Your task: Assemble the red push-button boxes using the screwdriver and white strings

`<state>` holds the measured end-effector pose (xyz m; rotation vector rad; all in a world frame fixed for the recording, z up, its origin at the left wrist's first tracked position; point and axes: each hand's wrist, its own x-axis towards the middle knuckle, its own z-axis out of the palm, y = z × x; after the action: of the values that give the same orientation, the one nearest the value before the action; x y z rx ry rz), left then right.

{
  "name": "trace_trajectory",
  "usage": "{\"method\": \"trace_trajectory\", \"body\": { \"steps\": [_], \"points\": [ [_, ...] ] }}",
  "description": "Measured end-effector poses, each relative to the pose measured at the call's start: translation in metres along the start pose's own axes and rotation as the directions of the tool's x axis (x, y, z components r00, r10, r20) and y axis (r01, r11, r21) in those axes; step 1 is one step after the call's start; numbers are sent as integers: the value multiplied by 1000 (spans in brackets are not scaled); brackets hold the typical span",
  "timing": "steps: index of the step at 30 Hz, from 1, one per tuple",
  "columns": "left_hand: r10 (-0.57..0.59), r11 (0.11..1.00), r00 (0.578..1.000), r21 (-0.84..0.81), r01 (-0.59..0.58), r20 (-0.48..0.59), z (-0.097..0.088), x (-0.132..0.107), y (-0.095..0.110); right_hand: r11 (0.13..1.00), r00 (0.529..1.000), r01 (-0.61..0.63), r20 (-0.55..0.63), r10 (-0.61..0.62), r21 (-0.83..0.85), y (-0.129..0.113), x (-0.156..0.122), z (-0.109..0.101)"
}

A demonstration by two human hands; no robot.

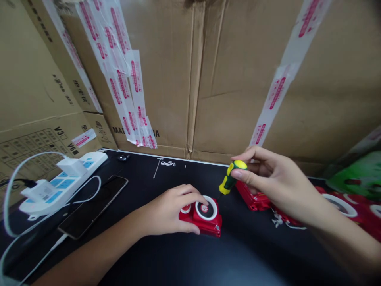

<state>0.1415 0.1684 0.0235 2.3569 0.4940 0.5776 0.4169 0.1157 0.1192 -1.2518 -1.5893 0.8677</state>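
A small red device (210, 229) with a white-ringed black disc on top rests on the black table, gripped along its left side by my left hand (171, 210). My right hand (268, 178) is closed around the handle of a yellow and green screwdriver (230, 178). The screwdriver tilts down to the left, its shaft by the far right corner of the red device; whether its tip touches is too small to tell. Behind my right hand lies another red device (255, 201), partly hidden by the hand.
More red devices with white rings (341, 205) lie at the right beside a green bag (357, 174). To the left are a phone (93, 206) and a white power strip (64, 184) with cables. Cardboard walls (166, 79) stand behind the table.
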Motion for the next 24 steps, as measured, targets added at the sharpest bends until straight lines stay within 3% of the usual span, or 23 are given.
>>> {"method": "trace_trajectory", "body": {
  "steps": [4,12,24],
  "points": [
    [-10,1000,1000,-10,10,-1,2,1,1,999,999,-35,40,36,-10,-4,-1,-3],
    [2,1000,1000,-20,-2,-5,-1,3,2,982,986,-13,161,44,-189,-4,-9,-14],
    [-46,999,998,14,45,40,2,-1,1,998,998,62,-9,-62,19,-3,0,-4]
  ]
}}
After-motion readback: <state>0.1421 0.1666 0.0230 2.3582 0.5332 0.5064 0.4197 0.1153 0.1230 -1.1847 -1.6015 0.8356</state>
